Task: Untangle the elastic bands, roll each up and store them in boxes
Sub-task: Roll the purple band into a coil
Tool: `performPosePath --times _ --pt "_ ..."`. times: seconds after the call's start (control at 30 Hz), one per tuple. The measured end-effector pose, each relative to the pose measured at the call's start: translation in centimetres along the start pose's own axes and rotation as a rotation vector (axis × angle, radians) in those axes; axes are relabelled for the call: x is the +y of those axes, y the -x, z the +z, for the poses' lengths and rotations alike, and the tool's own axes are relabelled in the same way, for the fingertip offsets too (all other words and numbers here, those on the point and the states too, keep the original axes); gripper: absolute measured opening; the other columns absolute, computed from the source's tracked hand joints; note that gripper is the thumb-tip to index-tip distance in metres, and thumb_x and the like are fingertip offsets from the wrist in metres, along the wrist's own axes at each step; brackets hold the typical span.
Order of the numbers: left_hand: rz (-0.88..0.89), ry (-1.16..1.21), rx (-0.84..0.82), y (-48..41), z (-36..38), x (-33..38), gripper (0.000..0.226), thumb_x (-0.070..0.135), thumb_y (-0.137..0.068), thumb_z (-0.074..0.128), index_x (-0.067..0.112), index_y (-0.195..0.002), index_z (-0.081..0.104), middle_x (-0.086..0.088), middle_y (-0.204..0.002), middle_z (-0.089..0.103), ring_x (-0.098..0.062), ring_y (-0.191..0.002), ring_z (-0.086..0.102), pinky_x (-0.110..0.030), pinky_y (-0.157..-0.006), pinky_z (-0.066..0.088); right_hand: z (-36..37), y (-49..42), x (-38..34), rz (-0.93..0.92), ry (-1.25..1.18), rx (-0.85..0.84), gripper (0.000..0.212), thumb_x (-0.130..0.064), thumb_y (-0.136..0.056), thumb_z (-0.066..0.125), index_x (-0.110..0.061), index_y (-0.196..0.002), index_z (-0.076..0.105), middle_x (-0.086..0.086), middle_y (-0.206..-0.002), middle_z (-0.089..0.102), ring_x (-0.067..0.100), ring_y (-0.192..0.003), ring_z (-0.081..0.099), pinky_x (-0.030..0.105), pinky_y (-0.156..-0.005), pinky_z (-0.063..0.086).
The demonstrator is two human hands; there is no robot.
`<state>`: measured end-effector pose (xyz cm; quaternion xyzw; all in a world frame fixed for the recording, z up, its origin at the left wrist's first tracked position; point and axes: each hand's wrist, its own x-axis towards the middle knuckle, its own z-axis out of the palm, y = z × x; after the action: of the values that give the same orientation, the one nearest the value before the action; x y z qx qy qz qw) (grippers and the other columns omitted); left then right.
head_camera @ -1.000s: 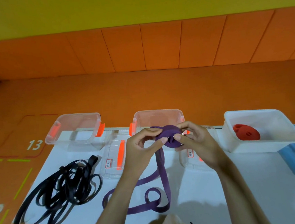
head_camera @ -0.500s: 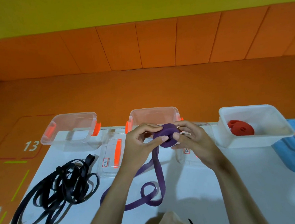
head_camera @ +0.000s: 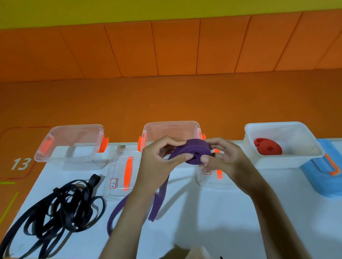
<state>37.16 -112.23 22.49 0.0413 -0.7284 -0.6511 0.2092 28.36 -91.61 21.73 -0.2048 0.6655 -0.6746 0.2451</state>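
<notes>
Your two hands meet above the far middle of the bench (head_camera: pixel 235 216), holding a purple band (head_camera: pixel 196 150) partly wound into a thick roll. Your left hand (head_camera: pixel 158 161) pinches the strip where it feeds onto the roll. Your right hand (head_camera: pixel 228 161) clamps the roll itself, fingers (head_camera: pixel 207 159) curled round its right side. The roll sits between both hands, touching each.

The unwound tail (head_camera: pixel 157 200) drops from your left hand towards you, its long axis running far to near, then curves left along the bench. The slack therefore lies below your left hand, the nearer one to it.

There are three bands: the purple one in hand, a black tangle (head_camera: pixel 55 211) at left, and a red roll (head_camera: pixel 267 146) inside the white box (head_camera: pixel 303 136) at right. There are three boxes: the white one and two clear boxes, left (head_camera: pixel 71 129) and middle (head_camera: pixel 171 125). There are three lids: two clear lids (head_camera: pixel 124 174) and one blue lid (head_camera: pixel 335 177).
</notes>
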Motion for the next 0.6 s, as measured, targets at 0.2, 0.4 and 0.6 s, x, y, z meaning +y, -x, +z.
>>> performPosePath --times 0.2,0.4,0.6 --pt "0.021 0.034 -0.074 0.3 0.0 0.3 0.03 0.027 -0.082 0.087 0.033 -0.112 0.082 0.002 -0.114 0.078 -0.024 -0.113 0.073 -0.037 -0.101 0.058 0.7 0.9 0.4 -0.055 -0.168 0.02 0.038 -0.042 -0.088 0.083 -0.013 -0.109 0.069 0.007 -0.116 0.072 0.035 -0.107 0.075 0.047 -0.082 0.065" --pt "0.027 0.019 -0.084 0.2 -0.2 1.0 0.029 0.028 -0.078 0.091 0.033 -0.105 0.081 0.005 -0.105 0.081 -0.02 -0.102 0.076 -0.025 -0.09 0.059 0.2 1.9 0.3 0.036 -0.073 -0.097 0.028 -0.027 -0.094 0.078 -0.013 -0.117 0.072 0.008 -0.118 0.074 0.03 -0.112 0.073 0.04 -0.088 0.064" --pt "0.046 -0.029 -0.119 0.4 1.0 0.6 0.024 0.03 -0.078 0.09 0.033 -0.101 0.083 0.007 -0.106 0.08 -0.018 -0.107 0.075 -0.035 -0.097 0.06 0.0 3.1 -0.1 0.025 -0.049 0.049 0.026 -0.03 -0.088 0.08 -0.02 -0.11 0.071 0.009 -0.109 0.073 0.034 -0.103 0.076 0.05 -0.078 0.066"
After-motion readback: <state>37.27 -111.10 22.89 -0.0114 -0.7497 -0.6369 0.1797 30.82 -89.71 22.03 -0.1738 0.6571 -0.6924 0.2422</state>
